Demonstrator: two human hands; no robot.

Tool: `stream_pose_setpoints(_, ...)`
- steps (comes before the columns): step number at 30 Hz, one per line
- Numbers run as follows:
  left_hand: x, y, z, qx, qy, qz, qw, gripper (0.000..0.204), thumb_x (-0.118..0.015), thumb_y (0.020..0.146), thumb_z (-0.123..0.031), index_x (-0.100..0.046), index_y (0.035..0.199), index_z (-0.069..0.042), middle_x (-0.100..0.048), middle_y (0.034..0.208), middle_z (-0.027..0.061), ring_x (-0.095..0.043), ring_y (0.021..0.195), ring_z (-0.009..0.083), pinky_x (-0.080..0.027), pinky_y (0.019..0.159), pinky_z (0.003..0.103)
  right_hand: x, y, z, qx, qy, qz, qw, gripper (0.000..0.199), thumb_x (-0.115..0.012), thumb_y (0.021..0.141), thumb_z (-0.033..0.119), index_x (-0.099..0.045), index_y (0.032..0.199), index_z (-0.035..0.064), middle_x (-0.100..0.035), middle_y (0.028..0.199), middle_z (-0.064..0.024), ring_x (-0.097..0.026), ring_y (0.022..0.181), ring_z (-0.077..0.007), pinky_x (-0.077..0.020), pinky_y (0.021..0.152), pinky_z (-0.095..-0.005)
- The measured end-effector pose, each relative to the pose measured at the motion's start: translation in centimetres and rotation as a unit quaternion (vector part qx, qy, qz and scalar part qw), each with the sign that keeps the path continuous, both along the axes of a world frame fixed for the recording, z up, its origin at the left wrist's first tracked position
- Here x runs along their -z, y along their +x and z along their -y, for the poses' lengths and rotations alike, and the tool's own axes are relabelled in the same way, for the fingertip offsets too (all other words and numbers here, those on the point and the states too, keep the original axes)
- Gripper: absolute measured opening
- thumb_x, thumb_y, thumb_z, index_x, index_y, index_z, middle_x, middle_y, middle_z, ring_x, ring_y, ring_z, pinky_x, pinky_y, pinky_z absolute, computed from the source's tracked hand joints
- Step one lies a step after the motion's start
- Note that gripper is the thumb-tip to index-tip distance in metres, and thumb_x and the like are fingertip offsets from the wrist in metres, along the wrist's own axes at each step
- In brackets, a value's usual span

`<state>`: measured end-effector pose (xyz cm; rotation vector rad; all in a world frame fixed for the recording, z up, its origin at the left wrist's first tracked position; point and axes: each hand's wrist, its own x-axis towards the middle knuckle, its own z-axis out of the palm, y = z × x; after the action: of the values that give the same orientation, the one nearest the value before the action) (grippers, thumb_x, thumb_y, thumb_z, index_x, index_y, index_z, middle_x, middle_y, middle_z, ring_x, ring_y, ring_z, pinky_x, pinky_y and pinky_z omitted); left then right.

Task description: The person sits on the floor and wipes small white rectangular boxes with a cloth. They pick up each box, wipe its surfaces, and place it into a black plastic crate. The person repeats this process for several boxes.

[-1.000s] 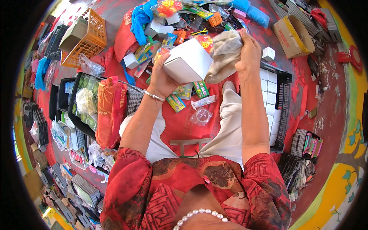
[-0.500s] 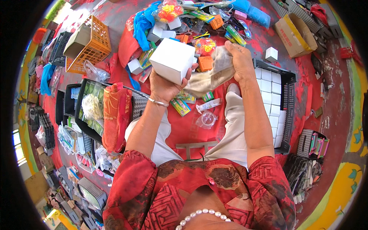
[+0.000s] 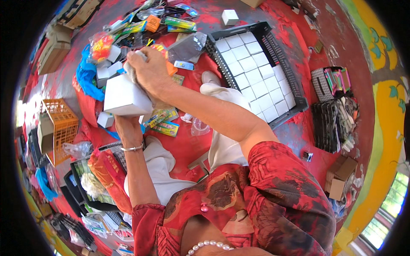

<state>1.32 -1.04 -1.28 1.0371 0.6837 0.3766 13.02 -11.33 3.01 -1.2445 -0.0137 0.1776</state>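
Note:
My left hand (image 3: 128, 125) holds a plain white cardboard box (image 3: 127, 97) from below, its fingers mostly hidden under the box. Over the box's far right edge, my right hand (image 3: 151, 70) is closed on a greyish-beige cloth (image 3: 130, 71) that touches the box. More of the cloth is hidden behind my right hand and wrist. Just beyond lie smaller white boxes, an orange box (image 3: 152, 23) and a bright red and yellow plastic-wrapped item (image 3: 101, 45). Yellow-green packets (image 3: 165, 129) lie on the red floor covering near my left wrist.
A black plastic crate (image 3: 294, 112) filled with rows of white boxes (image 3: 252, 77) stands to the right. One white box (image 3: 229, 17) sits beyond it. On the left are an orange crate (image 3: 64, 132), blue cloth (image 3: 87, 81) and a bin with red-orange fabric (image 3: 109, 179).
My right hand has brought the cloth over onto the white box. My view has turned, so the crate of white boxes appears nearer the middle and the held box farther left.

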Motion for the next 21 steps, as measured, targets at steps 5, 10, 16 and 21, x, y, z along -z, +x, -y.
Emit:
stream_pose_setpoints(5, -0.1, -0.7, -0.9, 0.133, -0.072, 0.155, 0.976, 0.057, -0.046, 0.094, -0.044, -0.036, 0.134, -0.005, -0.048, 0.128, 0.0097, -0.048, 0.115, 0.0238, -0.041, 0.096, 0.041, -1.5, 0.3, 0.6, 0.007, 0.023, -0.039, 0.999, 0.028, -0.058, 0.087, 0.027, -0.057, 0.086, -0.0016, -0.060, 0.074, -0.0078, -0.056, 0.067, -0.0133, -0.0451, 0.059, -0.0305)
stream_pose_setpoints(10, 0.2, -0.9, -0.5, 0.172, -0.038, 0.068, 0.982, 0.071, -0.059, 0.083, -0.051, -0.035, 0.135, -0.009, -0.046, 0.132, 0.0069, -0.046, 0.121, 0.0237, -0.036, 0.102, 0.047, -1.9, -1.3, 0.2, 0.087, -0.130, 0.166, 0.974, 0.024, -0.058, 0.080, 0.022, -0.051, 0.088, 0.0001, -0.053, 0.084, -0.0214, -0.054, 0.083, -0.0384, -0.0427, 0.067, -0.0458)
stream_pose_setpoints(16, -0.9, -0.4, 0.2, 0.127, -0.259, 0.135, 0.948, 0.068, -0.055, 0.080, -0.061, -0.042, 0.133, -0.020, -0.052, 0.128, 0.0016, -0.048, 0.120, 0.0224, -0.040, 0.100, 0.042, 0.0, -3.8, 0.0, -0.063, -0.256, 0.437, 0.860, 0.026, -0.062, 0.081, 0.026, -0.052, 0.096, 0.0064, -0.052, 0.092, -0.0151, -0.058, 0.075, -0.0341, -0.0485, 0.061, -0.0448)
stream_pose_setpoints(21, -1.2, -0.7, -1.3, 0.098, -0.361, 0.154, 0.915, 0.083, -0.062, 0.069, -0.067, -0.046, 0.129, -0.012, -0.054, 0.123, 0.0086, -0.056, 0.104, 0.0290, -0.051, 0.086, 0.040, 0.4, -0.6, 3.0, -0.119, -0.366, 0.330, 0.862, 0.028, -0.062, 0.083, 0.027, -0.058, 0.086, -0.0007, -0.061, 0.078, -0.0189, -0.061, 0.071, -0.0326, -0.0470, 0.065, -0.0393)
